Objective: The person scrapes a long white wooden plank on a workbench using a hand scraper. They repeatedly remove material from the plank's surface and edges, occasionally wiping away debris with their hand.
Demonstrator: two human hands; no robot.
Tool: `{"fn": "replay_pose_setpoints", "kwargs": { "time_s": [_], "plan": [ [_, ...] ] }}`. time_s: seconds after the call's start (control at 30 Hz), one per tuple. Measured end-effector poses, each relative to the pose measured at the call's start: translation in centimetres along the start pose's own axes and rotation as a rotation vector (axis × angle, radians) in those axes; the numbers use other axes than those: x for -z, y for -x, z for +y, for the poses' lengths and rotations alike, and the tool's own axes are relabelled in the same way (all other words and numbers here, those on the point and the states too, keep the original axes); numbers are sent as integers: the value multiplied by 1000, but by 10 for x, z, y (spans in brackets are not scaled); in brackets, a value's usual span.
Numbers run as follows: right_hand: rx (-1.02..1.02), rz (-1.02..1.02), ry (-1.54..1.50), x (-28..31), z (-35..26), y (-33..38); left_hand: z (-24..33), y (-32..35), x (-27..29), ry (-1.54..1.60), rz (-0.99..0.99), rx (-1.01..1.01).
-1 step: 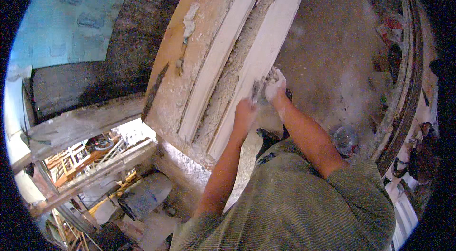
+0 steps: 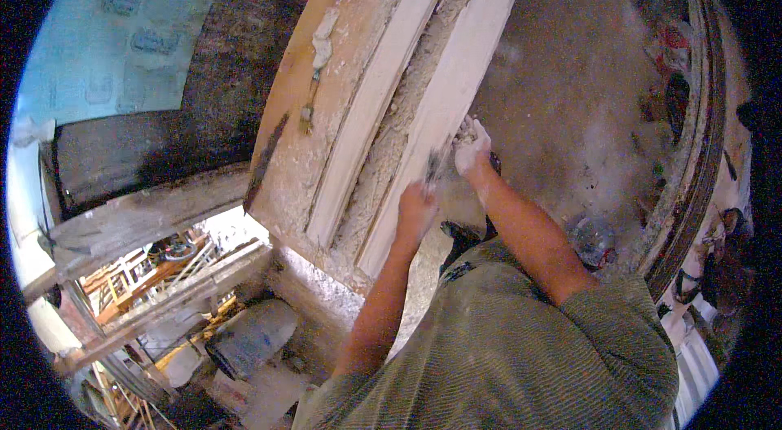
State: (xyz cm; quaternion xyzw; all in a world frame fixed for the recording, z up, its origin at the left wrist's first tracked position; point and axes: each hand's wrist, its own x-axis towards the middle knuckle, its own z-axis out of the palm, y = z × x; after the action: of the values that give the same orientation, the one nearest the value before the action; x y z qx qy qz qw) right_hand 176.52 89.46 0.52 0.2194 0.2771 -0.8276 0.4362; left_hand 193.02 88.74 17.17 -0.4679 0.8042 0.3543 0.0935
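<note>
My left hand (image 2: 417,204) is closed round a small dark tool (image 2: 438,161), too blurred to tell its kind. Its end points toward my other hand. White-dusted, my right hand (image 2: 474,148) grips a pale crumbly clump (image 2: 466,133), partly hidden by the fingers. Both hands are beside the near end of a long white moulding strip (image 2: 456,76). A second white strip (image 2: 375,96) runs parallel, with rough whitish debris (image 2: 399,116) in the groove between them. The strips lie on a tan board (image 2: 285,177).
On the board lies a thin brush (image 2: 309,108) below a white lump (image 2: 323,41). A clear plastic container (image 2: 592,239) rests on the dusty floor (image 2: 562,88) at my right. Wooden frames and an opening are at lower left; a grey tub (image 2: 252,338) stands there.
My left hand has drawn slightly back toward me with the dark tool. My right hand stays nearly in place, gripping the clump.
</note>
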Motion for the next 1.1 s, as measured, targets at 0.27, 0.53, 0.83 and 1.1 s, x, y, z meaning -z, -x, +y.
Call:
{"fn": "replay_pose_setpoints", "kwargs": {
  "time_s": [0.27,0.53,0.83,1.1],
  "plan": [
    [135,37,-65,-63,-56,-16,39,-87,-17,98,209,-57],
    [81,23,-53,-61,-86,-53,28,-48,-15,125,121,-3],
    [96,-5,-232,-80,-113,-73,90,-149,-15,179,144,-27],
    [167,-21,-192,-73,-118,-103,82,-88,-5,179,36,118]
  ]
}}
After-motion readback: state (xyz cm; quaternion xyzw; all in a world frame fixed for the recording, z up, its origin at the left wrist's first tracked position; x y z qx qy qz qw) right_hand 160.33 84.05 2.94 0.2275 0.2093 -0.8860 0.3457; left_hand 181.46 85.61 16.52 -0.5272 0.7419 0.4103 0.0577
